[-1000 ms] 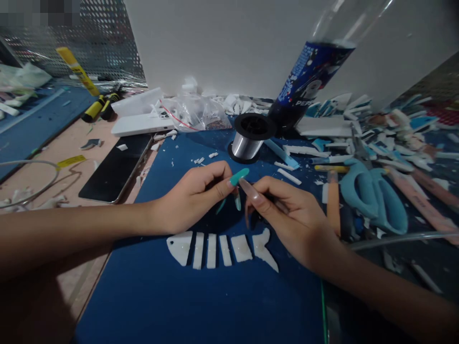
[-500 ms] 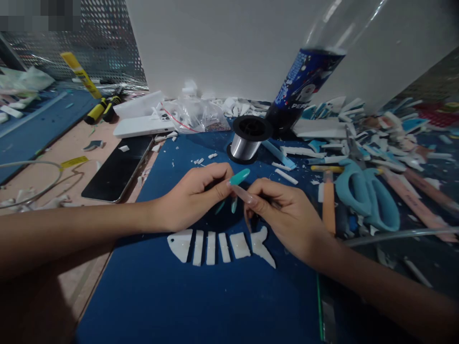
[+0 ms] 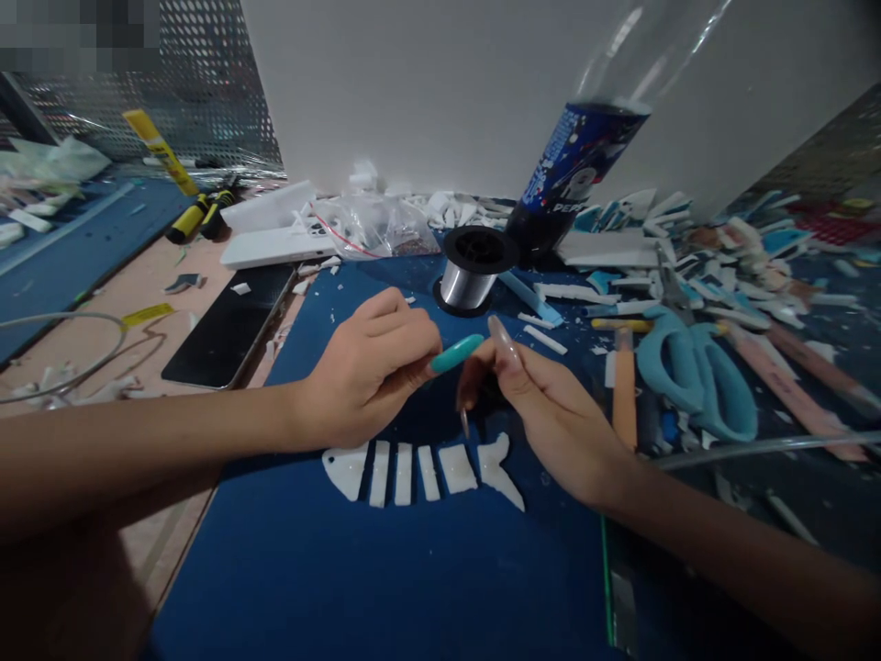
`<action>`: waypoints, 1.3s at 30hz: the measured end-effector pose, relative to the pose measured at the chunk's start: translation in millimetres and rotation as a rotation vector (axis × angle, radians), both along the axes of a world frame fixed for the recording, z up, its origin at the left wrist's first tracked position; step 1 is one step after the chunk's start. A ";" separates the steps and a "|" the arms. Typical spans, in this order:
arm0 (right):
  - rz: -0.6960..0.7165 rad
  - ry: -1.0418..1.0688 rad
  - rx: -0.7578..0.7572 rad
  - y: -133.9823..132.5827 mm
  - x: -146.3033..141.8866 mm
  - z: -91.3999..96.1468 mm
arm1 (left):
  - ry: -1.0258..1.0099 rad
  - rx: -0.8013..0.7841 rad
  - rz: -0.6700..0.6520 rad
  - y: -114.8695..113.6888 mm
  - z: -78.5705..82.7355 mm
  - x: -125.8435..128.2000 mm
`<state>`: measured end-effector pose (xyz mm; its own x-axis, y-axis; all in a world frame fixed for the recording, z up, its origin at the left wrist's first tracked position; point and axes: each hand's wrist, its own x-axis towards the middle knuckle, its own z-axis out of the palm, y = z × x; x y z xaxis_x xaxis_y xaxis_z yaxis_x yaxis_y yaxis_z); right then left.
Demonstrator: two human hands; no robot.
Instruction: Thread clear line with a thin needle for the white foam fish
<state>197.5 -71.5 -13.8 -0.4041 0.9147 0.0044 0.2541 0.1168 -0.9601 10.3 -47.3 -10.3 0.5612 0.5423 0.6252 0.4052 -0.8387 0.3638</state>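
Observation:
My left hand [image 3: 375, 372] is closed above the blue mat, its fingers curled in and its long teal thumbnail pointing right. Whatever it pinches is too small or hidden to make out. Facing it, my right hand [image 3: 551, 408] has curled fingers and a raised thumb with a long pale nail; anything in its grip is hidden too. Below both hands lies a row of white pieces forming a fish: a head piece with a small hole [image 3: 346, 473], several narrow strips [image 3: 404, 475], a wider block [image 3: 457, 469] and a forked tail [image 3: 501, 473]. Just behind stands a spool of clear line [image 3: 464, 286].
Blue-handled scissors [image 3: 695, 376] and wooden-looking sticks lie at right among white and blue scraps [image 3: 771, 266]. A cola bottle [image 3: 574, 170] leans behind the spool. A phone [image 3: 227, 330] rests at left, near a yellow glue tube [image 3: 158, 147] and a plastic bag [image 3: 378, 225].
My hands, close together before, have drawn slightly apart. My right thumb has lifted to point upward, and my left hand has rolled so its knuckles face up. The fish pieces lie as before.

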 end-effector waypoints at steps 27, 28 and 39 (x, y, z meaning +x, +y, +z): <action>-0.223 0.277 0.062 9.1 3.3 -4.8 | 0.862 0.186 0.132 44.3 2.3 13.2; -0.213 0.285 0.060 9.3 3.3 -5.1 | 0.876 0.212 0.128 43.5 3.0 13.4; -0.228 0.360 0.003 10.0 4.1 -4.7 | 0.901 0.157 0.021 42.2 12.3 10.2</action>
